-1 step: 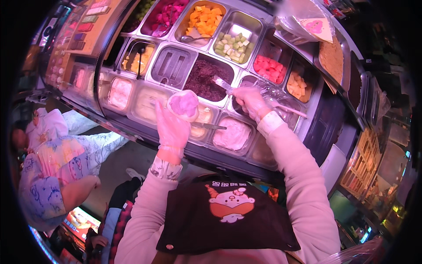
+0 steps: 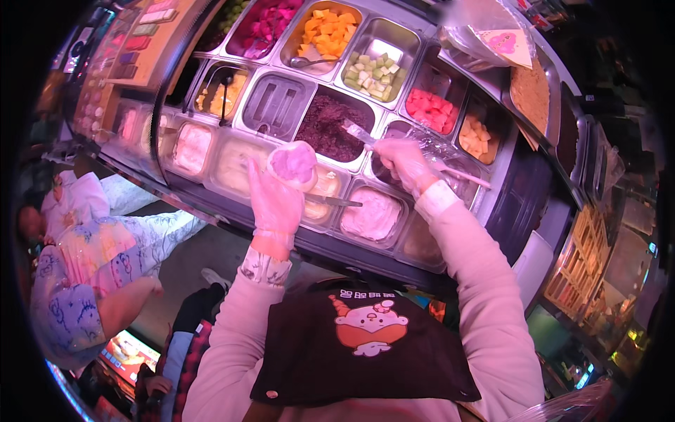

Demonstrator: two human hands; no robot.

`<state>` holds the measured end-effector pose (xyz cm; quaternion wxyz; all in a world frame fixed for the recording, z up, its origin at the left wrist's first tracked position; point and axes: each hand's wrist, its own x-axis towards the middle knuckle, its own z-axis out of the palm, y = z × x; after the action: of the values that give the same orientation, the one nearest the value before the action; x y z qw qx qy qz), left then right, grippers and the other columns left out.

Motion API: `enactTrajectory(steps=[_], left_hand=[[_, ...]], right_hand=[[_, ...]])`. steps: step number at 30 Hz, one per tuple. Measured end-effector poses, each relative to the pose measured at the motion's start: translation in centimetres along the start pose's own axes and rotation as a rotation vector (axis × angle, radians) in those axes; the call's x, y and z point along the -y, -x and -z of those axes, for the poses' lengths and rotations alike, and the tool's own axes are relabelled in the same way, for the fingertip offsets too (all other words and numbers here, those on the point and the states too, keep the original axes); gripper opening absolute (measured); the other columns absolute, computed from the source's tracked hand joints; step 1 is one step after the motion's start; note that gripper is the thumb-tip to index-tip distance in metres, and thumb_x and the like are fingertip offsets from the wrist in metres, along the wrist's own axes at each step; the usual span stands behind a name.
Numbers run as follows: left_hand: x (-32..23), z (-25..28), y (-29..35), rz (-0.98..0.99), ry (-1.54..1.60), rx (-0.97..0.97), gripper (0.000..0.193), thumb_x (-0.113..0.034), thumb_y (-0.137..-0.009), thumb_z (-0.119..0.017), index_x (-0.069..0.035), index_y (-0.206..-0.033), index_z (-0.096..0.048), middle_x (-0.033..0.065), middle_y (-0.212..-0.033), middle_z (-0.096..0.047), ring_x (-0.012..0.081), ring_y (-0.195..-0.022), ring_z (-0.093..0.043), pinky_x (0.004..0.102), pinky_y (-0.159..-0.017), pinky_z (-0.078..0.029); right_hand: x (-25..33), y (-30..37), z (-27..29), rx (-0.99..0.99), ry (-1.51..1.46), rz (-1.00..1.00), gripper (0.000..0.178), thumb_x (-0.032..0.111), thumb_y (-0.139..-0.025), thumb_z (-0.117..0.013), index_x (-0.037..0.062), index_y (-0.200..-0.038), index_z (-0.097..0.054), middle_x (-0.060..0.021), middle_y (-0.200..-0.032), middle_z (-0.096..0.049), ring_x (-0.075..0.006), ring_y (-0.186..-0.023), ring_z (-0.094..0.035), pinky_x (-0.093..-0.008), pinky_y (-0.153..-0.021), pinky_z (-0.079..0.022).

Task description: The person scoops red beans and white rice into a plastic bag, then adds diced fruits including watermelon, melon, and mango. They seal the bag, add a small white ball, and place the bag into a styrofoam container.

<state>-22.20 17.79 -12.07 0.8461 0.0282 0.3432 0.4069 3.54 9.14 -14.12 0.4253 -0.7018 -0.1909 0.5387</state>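
My gloved left hand point(image 2: 275, 204) holds up a small round pale wrapper topped with smooth purple paste point(image 2: 294, 167). It is above the front row of tubs. My gloved right hand point(image 2: 404, 160) is closed round a flat spatula point(image 2: 357, 132), whose tip reaches the dark purple, grainy filling point(image 2: 334, 119) in a metal pan. Under the right hand, clear plastic film point(image 2: 439, 151) partly covers another pan. A second flat blade point(image 2: 337, 201) lies across the cream tubs beside my left hand, near a tub of pale pink cream point(image 2: 371, 212).
Pans of diced mango point(image 2: 329, 34), green melon cubes point(image 2: 376, 76), watermelon cubes point(image 2: 431, 111) and magenta fruit point(image 2: 264, 28) fill the back rows. A black-handled utensil point(image 2: 226, 95) stands in a yellow fruit pan. Trays and plastic bags point(image 2: 485, 35) are at the right. People point(image 2: 98, 281) sit beyond the counter's left side.
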Motion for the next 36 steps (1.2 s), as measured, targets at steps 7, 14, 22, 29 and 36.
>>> enactTrajectory(steps=[7,14,22,29,36], left_hand=[[0.9,-2.6,-1.3,0.073,0.019,0.180,0.080,-0.069,-0.103,-0.044,0.001,-0.140,-0.052,0.0176,-0.138,-0.061,0.0342,-0.126,-0.059,0.0502,-0.112,-0.046],[3.7,-5.6,-1.8,0.026,-0.363,0.346,0.051,-0.044,-0.110,-0.051,0.003,-0.129,-0.058,0.0133,-0.123,-0.065,0.0257,-0.115,-0.063,0.0388,-0.101,-0.051],[5.0,-4.3,-1.0,-0.092,-0.285,0.068,0.026,-0.003,-0.101,-0.067,-0.005,-0.125,-0.057,0.0067,-0.101,-0.065,0.0173,-0.089,-0.065,0.0323,-0.067,-0.057],[4.3,-3.9,0.5,-0.037,-0.415,0.135,0.025,-0.001,-0.101,-0.062,-0.001,-0.125,-0.061,0.0100,-0.109,-0.066,0.0153,-0.094,-0.064,0.0300,-0.076,-0.054],[1.0,-6.8,3.9,0.340,-0.176,0.464,0.039,-0.009,-0.097,-0.060,0.005,-0.133,-0.054,0.0228,-0.124,-0.066,0.0370,-0.117,-0.067,0.0498,-0.099,-0.056]], right_hand=[[3.2,8.5,-0.5,-0.310,0.883,0.931,0.022,0.007,-0.095,-0.065,0.0033,-0.115,-0.072,-0.0082,-0.066,-0.059,-0.0223,-0.055,-0.059,-0.0361,-0.051,-0.048],[0.1,11.7,-3.0,-0.409,1.089,1.137,0.059,0.010,-0.085,-0.072,-0.0052,-0.140,-0.059,-0.0054,-0.072,-0.056,-0.0225,-0.058,-0.060,-0.0373,-0.051,-0.051],[1.4,14.9,-0.7,-0.324,1.252,1.043,0.058,0.011,-0.087,-0.071,-0.0016,-0.142,-0.059,-0.0046,-0.079,-0.062,-0.0202,-0.062,-0.065,-0.0352,-0.052,-0.052],[2.5,18.5,0.4,-0.172,0.763,0.859,0.041,0.002,-0.094,-0.067,-0.0020,-0.135,-0.067,-0.0122,-0.085,-0.067,-0.0258,-0.076,-0.069,-0.0355,-0.072,-0.057],[2.7,19.6,2.9,-0.242,0.471,0.724,0.037,-0.002,-0.091,-0.070,0.0036,-0.128,-0.074,-0.0142,-0.093,-0.072,-0.0235,-0.080,-0.070,-0.0336,-0.077,-0.056]])
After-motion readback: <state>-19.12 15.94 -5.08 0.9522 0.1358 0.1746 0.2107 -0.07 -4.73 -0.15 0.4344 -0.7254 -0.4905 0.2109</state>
